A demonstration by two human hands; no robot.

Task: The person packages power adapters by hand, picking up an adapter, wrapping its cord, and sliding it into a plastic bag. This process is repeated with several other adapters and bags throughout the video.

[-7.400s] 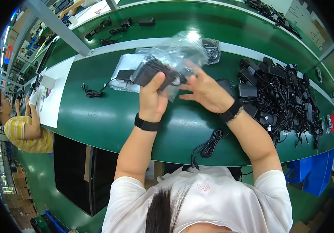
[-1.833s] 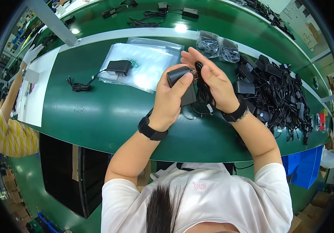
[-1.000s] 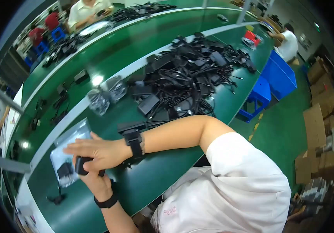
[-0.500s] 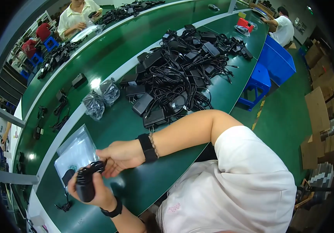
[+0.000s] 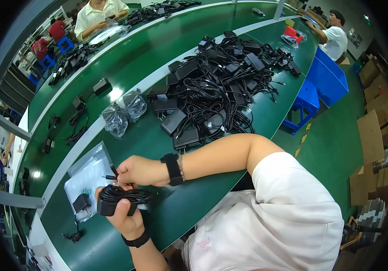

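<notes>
My left hand (image 5: 128,220) is closed around a black power adapter (image 5: 107,207), its coiled cable (image 5: 130,195) bunched along the top under my fingers and thumb. Just beyond it, my right hand (image 5: 140,170) pinches the cable's end, with a thin barrel plug (image 5: 108,177) sticking out to the left. Beneath both hands lies a stack of clear plastic bags (image 5: 89,168). A second black adapter (image 5: 81,203) rests on the bags' near edge, and its cable (image 5: 73,235) trails onto the green table.
A large heap of black adapters and cables (image 5: 212,90) covers the table beyond my right arm. Two bagged adapters (image 5: 124,113) lie left of it. A pale rail (image 5: 158,74) separates a green belt carrying more adapters. Blue stool (image 5: 302,101) and bin (image 5: 327,77) stand right; co-workers sit across and at the far end.
My left hand has turned the adapter from upright to sideways, moving slightly right. My right hand has drawn the plug end away from the coil. The view has shifted a little.
</notes>
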